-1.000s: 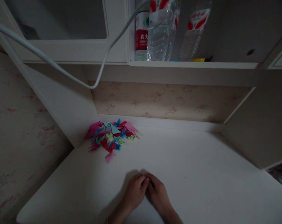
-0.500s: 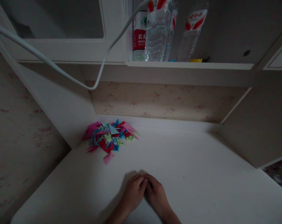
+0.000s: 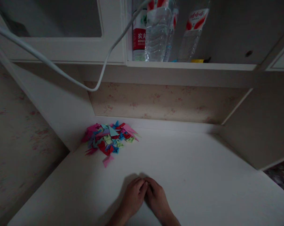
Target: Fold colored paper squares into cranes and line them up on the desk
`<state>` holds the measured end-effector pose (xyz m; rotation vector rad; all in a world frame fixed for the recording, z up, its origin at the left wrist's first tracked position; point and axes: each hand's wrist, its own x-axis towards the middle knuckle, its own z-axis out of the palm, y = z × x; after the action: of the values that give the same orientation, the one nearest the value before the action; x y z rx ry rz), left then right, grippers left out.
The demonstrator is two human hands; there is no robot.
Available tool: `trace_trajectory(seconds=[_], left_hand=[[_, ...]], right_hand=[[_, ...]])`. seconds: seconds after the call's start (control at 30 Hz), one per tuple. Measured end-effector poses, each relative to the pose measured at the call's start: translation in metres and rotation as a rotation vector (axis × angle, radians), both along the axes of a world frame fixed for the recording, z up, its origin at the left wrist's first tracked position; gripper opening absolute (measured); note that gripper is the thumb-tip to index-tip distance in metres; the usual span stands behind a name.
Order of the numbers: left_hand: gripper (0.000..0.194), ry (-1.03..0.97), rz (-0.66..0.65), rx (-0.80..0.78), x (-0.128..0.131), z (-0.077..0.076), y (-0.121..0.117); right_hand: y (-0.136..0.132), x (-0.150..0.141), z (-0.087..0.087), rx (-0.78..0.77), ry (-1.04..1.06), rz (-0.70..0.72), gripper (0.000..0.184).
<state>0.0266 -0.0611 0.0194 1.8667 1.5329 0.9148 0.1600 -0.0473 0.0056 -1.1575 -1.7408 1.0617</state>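
My left hand (image 3: 134, 194) and my right hand (image 3: 156, 195) meet over the white tabletop (image 3: 198, 175), near its front. The fingers of both are curled and pressed together, thumbs side by side. Whatever they pinch is hidden behind the fingers and too small to make out. Beyond them to the left lies a heap of folded paper pieces (image 3: 106, 136) in pink, red, blue, teal and pale green. A single pink folded paper (image 3: 107, 160) lies at the heap's near edge, closest to my left hand.
A white cable (image 3: 69, 77) hangs in a loop across the upper left. Above the desk, a shelf (image 3: 191, 65) holds clear plastic bottles (image 3: 157, 34) and a red-and-white labelled bottle (image 3: 139, 37). A side panel (image 3: 257, 125) bounds the desk at the right.
The hands stay together in nearly the same pose, with only slight finger movement. The whole view has shifted a little; the paper heap looks unchanged.
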Motion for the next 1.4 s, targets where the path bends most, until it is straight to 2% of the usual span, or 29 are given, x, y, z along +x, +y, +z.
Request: trace_trajectory(seconds=[0.7,1.2,1.4], left_hand=[[0.027,0.006,0.002,0.004,-0.001,-0.001,-0.002],[0.027,-0.003,-0.009,0.031,-0.002,-0.008,0.000],[0.029,0.001,-0.018,0.018,-0.002,-0.003,-0.001]], right_hand=[[-0.001,0.000,-0.007,0.022,-0.010,-0.010,0.027],[-0.001,-0.001,-0.001,0.052,-0.006,-0.029,0.027],[-0.002,-0.002,0.007,0.024,-0.006,-0.026,0.026]])
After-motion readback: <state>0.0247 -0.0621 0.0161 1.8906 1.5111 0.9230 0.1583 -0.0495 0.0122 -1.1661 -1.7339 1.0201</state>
